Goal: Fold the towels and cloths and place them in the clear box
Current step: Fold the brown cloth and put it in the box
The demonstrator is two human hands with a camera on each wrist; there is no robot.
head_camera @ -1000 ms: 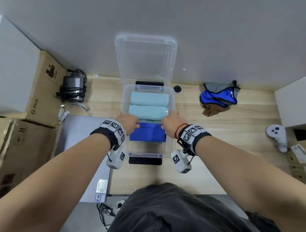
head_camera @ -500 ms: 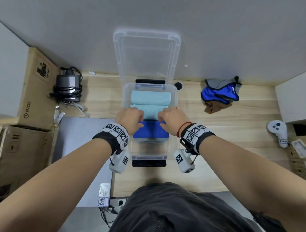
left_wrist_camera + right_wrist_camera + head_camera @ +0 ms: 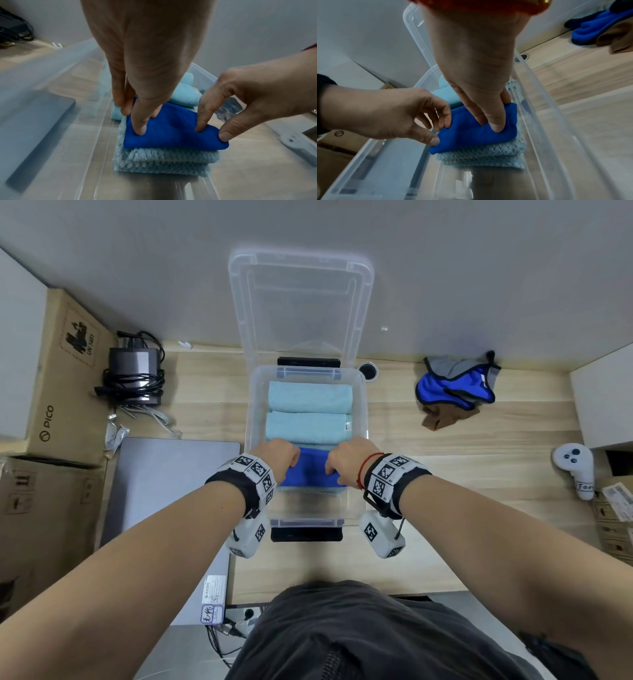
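Since a second ago my hands have slid inward from the outer ends of the folded blue cloth [image 3: 310, 472] onto its top, and the cloth now sits a little lower on the stack. My left hand [image 3: 275, 458] pinches the cloth's left end: the thumb lies on top and the fingers [image 3: 126, 106] tuck against its far edge. My right hand [image 3: 346, 458] pinches the right end the same way, thumb [image 3: 496, 121] pressing into the top face and fingers curled behind.

The blue cloth lies inside the clear box [image 3: 359, 440], at the 6 o'clock end of the row, on top of a folded fluffy light-blue towel [image 3: 163, 162]. Two rolled pale-teal towels [image 3: 310, 414] fill the box toward 12 o'clock, side by side and touching. The box lid [image 3: 301, 302] stands open against the wall at 12 o'clock.

On the wooden desk [image 3: 462, 474], at about 2 o'clock from the box, a loose heap of blue, grey and brown cloths [image 3: 455, 392] lies unfolded. At 3 o'clock a white controller [image 3: 575, 467] lies near the desk edge. At 9 o'clock a grey laptop [image 3: 164, 491] lies closed, with a charger and coiled cables [image 3: 135, 376] at 10 o'clock.
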